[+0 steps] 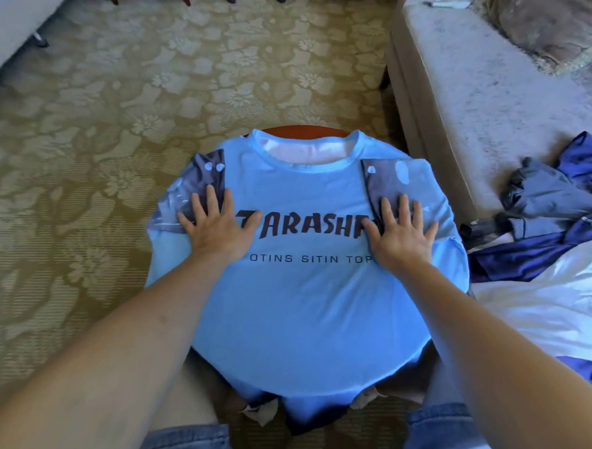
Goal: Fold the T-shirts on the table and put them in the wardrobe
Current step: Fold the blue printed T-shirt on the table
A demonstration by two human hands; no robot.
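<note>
Head cam: light blue T-shirt (pixel 304 293) spread front-up over a small round table (pixel 306 131), hem hanging off the near edge. Left hand (pixel 215 225) and right hand (pixel 402 235) both lie flat on the chest, fingers spread, gripping nothing. More clothes (pixel 559 204) piled on the sofa (pixel 466 89) at right.
</note>
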